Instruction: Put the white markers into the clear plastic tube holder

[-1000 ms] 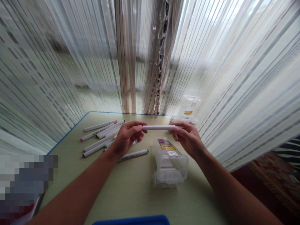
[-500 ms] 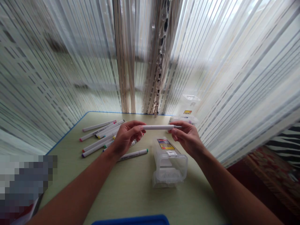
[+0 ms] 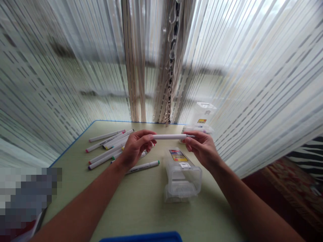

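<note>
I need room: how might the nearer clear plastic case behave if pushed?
The nearer clear plastic case has thin, transparent walls, so is probably light. Its crisp rim suggests stiffness; its flat sides make sliding likelier than rolling.

in front of you hangs a pale string curtain [image 3: 88,74], semi-sheer, its dashed strands fanning out to both sides and brightest at upper right. near its middle you have a brown-beige band [image 3: 137,67], and right of that a strand of beads [image 3: 172,53] reaching down to the far side of the table [image 3: 141,208]. that pale green table has a blue edge [image 3: 73,143]. nearest you, a blue object [image 3: 143,237] shows only in part. off to your right are a black-and-white striped fabric [image 3: 308,159], a fringed, patterned textile [image 3: 290,181] and a dark red surface [image 3: 259,191].
</note>
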`<state>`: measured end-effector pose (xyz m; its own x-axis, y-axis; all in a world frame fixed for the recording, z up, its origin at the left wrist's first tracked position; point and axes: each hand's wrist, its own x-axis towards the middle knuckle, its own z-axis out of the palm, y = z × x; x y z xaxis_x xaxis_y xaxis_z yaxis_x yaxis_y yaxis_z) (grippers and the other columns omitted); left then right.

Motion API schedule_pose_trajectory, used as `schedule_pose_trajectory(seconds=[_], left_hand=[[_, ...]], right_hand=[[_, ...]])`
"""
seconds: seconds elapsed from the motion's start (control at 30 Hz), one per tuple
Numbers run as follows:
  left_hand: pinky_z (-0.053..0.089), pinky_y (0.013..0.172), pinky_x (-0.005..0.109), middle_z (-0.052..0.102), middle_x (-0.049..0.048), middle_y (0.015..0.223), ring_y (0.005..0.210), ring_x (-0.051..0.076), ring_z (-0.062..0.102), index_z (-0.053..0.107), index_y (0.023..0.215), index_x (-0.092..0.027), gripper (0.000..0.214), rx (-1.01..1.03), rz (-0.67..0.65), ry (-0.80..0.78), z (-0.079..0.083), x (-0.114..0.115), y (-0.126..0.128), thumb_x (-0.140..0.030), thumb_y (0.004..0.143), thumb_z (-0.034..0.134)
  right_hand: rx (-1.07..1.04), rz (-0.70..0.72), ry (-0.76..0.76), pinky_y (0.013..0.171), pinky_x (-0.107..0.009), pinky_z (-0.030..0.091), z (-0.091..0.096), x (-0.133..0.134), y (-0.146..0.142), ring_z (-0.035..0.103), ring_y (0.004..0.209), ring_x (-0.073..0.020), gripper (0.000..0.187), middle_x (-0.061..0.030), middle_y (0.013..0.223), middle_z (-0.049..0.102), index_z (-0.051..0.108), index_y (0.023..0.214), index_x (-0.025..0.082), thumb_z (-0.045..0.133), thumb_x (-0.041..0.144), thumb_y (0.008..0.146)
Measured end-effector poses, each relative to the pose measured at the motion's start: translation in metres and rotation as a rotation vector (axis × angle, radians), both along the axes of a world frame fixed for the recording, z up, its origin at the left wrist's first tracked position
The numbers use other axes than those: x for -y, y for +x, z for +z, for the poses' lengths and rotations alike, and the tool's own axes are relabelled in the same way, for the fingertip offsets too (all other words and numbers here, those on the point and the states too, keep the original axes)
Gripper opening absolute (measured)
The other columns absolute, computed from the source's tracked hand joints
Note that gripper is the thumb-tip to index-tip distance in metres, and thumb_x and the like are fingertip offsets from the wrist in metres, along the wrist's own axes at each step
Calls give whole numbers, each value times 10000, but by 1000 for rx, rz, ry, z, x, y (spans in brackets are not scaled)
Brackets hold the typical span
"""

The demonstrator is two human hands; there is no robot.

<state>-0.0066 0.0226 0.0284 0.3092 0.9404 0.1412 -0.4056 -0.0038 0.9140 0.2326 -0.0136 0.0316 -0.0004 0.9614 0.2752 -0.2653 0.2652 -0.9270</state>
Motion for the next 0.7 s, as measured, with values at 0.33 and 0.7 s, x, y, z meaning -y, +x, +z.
schedule_pose_trajectory(seconds=[0.33, 0.7], left_hand=[[386, 451, 190, 705, 55, 660, 481, 78, 538, 753, 878, -120, 166, 4, -1, -12, -2, -3, 0, -236, 760, 736], [376, 457, 187, 702, 41, 683, 480, 64, 520, 756, 897, -142, 187, 4, -10, -1, 0, 0, 0, -211, 724, 770]], right_hand=[[3, 0, 10, 452, -198, 381, -1, 0, 0, 539, 492, -77, 206, -40, 681, 731, 799, 911, 243, 832, 209, 711], [2, -31, -5, 436, -195, 332, 1, 1, -1, 521, 483, -71, 229, -13, 647, 695, 797, 903, 260, 852, 223, 684]])
